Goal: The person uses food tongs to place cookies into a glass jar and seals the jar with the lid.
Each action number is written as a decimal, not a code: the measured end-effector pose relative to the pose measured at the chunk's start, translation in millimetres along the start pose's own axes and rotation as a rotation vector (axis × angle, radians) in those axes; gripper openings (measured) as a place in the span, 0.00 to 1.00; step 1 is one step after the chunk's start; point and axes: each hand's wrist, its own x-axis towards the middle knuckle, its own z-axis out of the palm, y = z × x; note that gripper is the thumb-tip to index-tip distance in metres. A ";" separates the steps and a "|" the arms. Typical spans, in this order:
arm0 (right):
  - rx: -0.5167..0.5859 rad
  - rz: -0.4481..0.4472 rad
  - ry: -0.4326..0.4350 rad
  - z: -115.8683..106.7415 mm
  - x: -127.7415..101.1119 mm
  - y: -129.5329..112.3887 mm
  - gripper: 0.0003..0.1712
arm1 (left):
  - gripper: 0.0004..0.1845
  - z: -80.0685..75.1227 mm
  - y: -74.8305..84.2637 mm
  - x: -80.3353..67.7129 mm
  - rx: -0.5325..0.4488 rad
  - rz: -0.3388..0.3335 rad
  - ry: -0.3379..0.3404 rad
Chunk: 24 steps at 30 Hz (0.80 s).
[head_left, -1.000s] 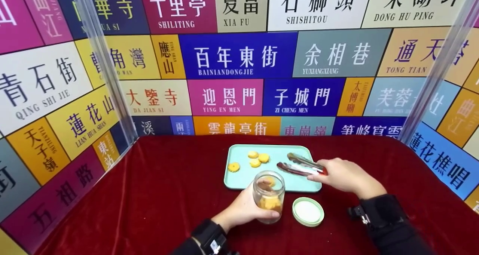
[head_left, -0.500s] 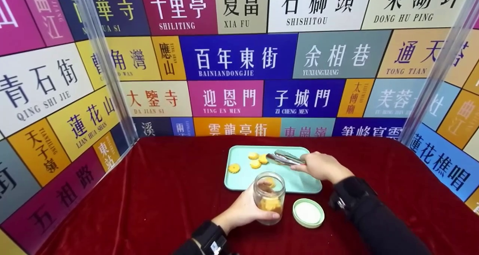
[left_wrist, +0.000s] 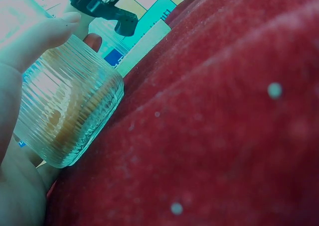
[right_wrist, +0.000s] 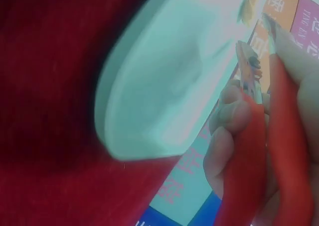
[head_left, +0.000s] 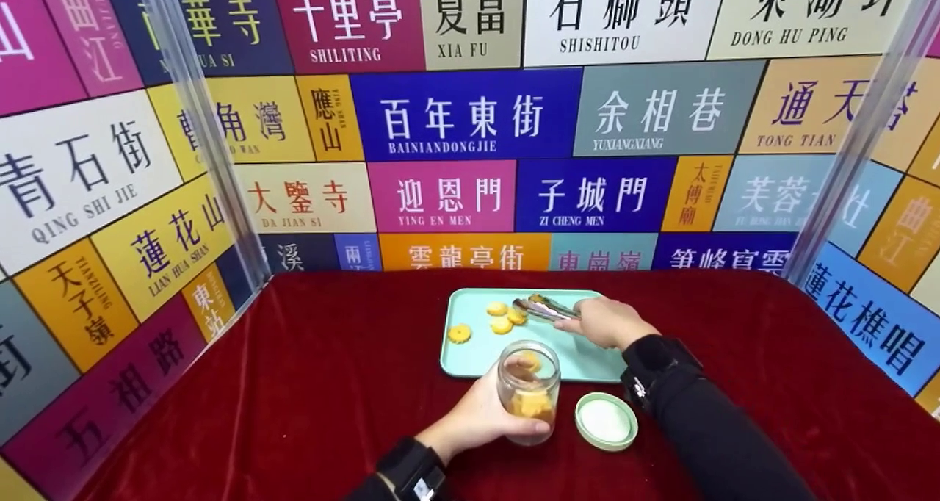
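Note:
My left hand (head_left: 477, 413) grips a clear ribbed glass jar (left_wrist: 70, 96) that holds several yellow cookies; its mouth faces up. In my right hand (head_left: 609, 322) is a pair of metal tongs (head_left: 545, 308) with red handles (right_wrist: 249, 161). The tong tips reach over the mint-green tray, right at the rightmost of three clustered cookies (head_left: 499, 317). Another cookie (head_left: 460, 333) lies alone near the tray's left side. Part of the tongs is hidden by my right hand in the head view.
The mint-green tray (head_left: 470, 361) lies on a dark red cloth (head_left: 330, 376). A round green lid (head_left: 606, 421) with a white inside rests to the right of the jar. Panels with printed signs (head_left: 440, 192) stand behind the table and along both sides.
My right hand has moved left with the tongs, from the tray's right side to the clustered cookies, and the tong tips have come closer together. The left hand and jar stay in place.

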 end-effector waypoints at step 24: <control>-0.026 -0.086 0.028 -3.2 -8.1 -30.3 0.18 | 0.48 0.4 2.8 -1.7 -0.006 -0.009 -0.004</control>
